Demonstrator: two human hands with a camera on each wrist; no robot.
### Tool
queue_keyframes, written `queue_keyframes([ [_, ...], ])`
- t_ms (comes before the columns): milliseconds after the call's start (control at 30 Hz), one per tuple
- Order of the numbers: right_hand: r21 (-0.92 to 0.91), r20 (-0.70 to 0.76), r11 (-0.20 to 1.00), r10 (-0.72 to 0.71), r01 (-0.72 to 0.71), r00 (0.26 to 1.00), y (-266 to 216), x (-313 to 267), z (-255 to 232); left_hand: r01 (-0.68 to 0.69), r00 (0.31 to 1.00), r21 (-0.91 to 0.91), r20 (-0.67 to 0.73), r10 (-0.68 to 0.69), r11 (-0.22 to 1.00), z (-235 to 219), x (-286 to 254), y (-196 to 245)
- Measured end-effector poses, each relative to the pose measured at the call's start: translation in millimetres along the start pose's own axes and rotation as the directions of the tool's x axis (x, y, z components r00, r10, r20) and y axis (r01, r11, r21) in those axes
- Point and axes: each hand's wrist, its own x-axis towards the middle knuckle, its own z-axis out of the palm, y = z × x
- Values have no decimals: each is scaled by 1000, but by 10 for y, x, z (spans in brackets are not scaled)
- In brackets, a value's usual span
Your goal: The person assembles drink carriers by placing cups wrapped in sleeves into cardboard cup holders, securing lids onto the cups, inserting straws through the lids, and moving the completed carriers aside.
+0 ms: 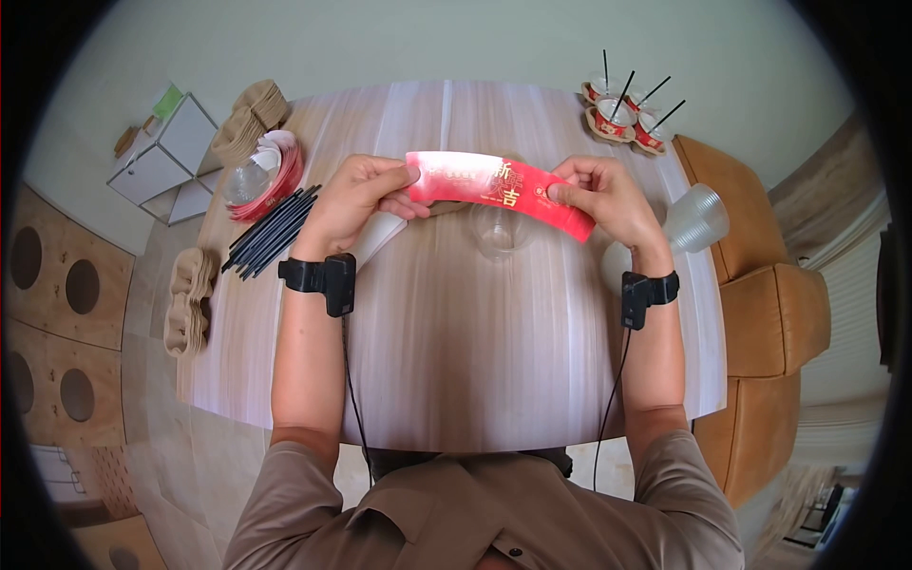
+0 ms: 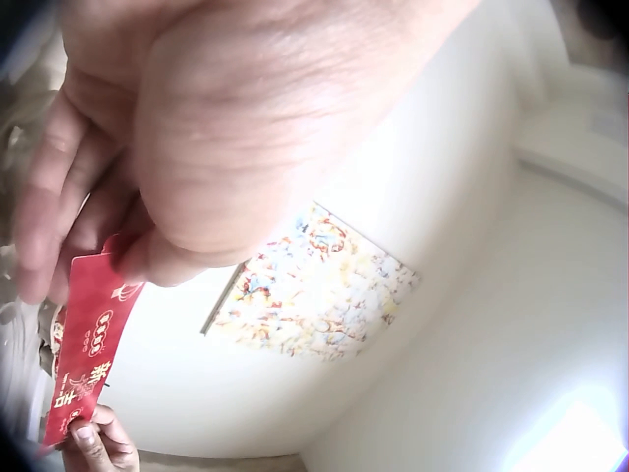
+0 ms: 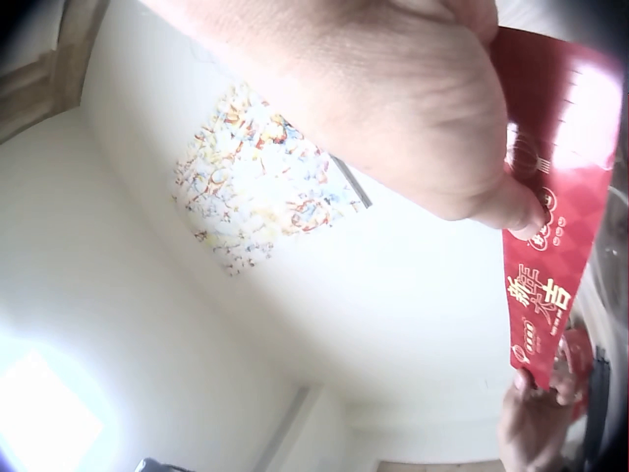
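A curved red paper cup sleeve [image 1: 484,180] with gold Chinese characters is stretched between both hands above the table. My left hand [image 1: 366,195] pinches one end between thumb and fingers. At the other end my right hand [image 1: 608,201] pinches it the same way, thumb on the printed face. Both wrist views show the printed face of the sleeve [image 2: 93,334], narrowing toward the opposite hand. Just below the sleeve a clear plastic cup [image 1: 497,239] stands on the table, its upper part partly hidden. Beside the left hand lies a white strip [image 1: 382,237].
Stacked clear cups [image 1: 701,218] lie at the right. Capped cups with red sleeves and black straws [image 1: 617,116] stand back right in carriers. To the left are black straws [image 1: 269,233], a red sleeve pile [image 1: 290,171] and cardboard carriers [image 1: 190,302]. A brown chair [image 1: 760,313] borders the right edge.
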Motion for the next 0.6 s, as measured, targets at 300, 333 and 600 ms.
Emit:
queue_keyframes([
  [300, 27, -93, 998, -46, 49, 995, 39, 17, -23, -8, 997, 57, 75, 4, 998, -109, -45, -17],
  [333, 28, -87, 998, -48, 51, 995, 22, 12, -29, -8, 997, 57, 73, 4, 998, -108, -51, -15],
  [600, 17, -67, 998, -62, 63, 996, 33, 14, -26, 49, 998, -51, 49, -46, 998, -127, -24, -18],
])
